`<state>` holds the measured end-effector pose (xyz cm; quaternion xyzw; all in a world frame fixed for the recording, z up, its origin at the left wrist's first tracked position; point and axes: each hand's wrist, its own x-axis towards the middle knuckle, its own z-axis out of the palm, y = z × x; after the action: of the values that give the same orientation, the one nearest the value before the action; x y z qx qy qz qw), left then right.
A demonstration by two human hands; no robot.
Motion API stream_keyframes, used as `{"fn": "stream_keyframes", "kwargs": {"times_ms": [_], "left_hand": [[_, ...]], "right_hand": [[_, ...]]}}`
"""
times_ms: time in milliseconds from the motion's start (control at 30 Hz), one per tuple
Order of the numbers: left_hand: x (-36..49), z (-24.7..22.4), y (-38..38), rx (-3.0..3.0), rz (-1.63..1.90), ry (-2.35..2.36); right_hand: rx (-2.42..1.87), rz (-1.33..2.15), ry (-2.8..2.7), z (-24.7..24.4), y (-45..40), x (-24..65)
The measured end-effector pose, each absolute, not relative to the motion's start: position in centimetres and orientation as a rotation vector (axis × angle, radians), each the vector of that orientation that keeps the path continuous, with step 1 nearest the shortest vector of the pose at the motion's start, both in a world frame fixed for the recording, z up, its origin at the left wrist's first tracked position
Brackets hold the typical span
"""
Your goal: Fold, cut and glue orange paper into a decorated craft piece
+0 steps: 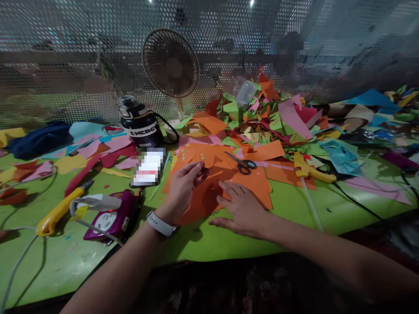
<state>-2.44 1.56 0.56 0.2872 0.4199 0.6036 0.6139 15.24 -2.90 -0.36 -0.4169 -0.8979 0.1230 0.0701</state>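
My left hand [183, 188], with a pale band on its wrist, is over the left part of the orange paper sheets [216, 168]. Its thumb and fingertips are pinched together beside some small green dots; what they hold, if anything, I cannot make out. My right hand [244, 208] hovers over or rests on the front right of the same sheets, fingers apart and nothing visible in them. A pair of dark-handled scissors [246, 168] lies on the orange paper beyond my right hand.
A pixelated phone [149, 168] and a purple power socket [113, 213] lie left on the green tabletop [203, 248]. A yellow glue gun [310, 170] with its cord is at right. Behind stand a dark bottle [142, 124], a fan [172, 63] and heaped paper scraps [255, 124].
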Motion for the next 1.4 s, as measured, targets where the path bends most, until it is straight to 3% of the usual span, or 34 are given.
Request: {"fn": "stream_keyframes", "kwargs": {"times_ms": [200, 433, 567, 700, 900, 1400], "left_hand": [[-2.3, 0.2, 1.4, 0.655, 1.369, 0.963], [-2.1, 0.2, 1.4, 0.642, 1.342, 1.042], [-1.8, 0.2, 1.1, 0.648, 1.291, 1.069], [-1.6, 0.1, 0.8, 0.640, 1.253, 1.074], [-0.9, -0.4, 0.5, 0.613, 1.194, 1.071], [-0.3, -0.2, -0.3, 0.510, 1.178, 0.941]], "right_hand": [[-1.236, 0.563, -2.581, -0.3, -2.3, 15.6], [-1.110, 1.572, -1.582, 1.5, -0.3, 16.4], [-1.030, 1.791, -1.096, 1.8, 0.4, 16.7], [-1.012, 1.713, -0.955, 1.9, 0.4, 16.5], [-1.050, 1.392, -1.193, 1.9, 0.4, 15.7], [-1.186, 1.183, -1.567, 0.5, -0.4, 14.6]]}}
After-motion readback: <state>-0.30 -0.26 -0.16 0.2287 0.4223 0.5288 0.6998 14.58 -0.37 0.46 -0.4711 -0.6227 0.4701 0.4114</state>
